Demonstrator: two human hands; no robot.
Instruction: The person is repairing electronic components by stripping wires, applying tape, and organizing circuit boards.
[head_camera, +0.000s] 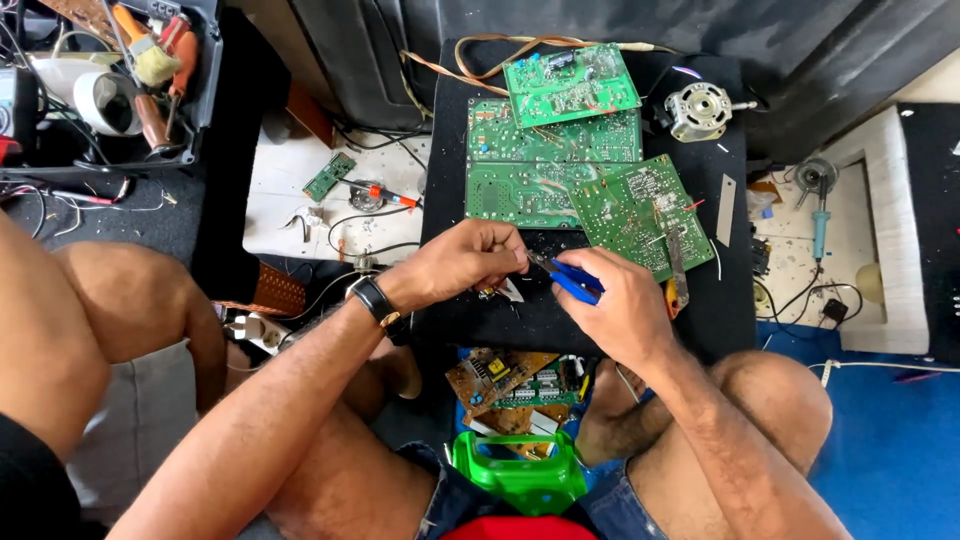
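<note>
A pair of blue-handled pliers (572, 280) is gripped in the right hand (615, 310), its tip pointed toward ten o'clock. A small part, too tiny to identify, is pinched between the fingers of the left hand (462, 262) just beside that tip. Both are held above a black board (735, 300), with green circuit boards (555, 160) lying at twelve o'clock.

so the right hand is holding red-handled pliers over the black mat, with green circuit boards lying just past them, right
Not quite: the handles are blue, not red. The head view shows the right hand holding blue-handled pliers over the black mat, with the left hand pinching something small at their tip. The green circuit boards do lie just past them.
</note>
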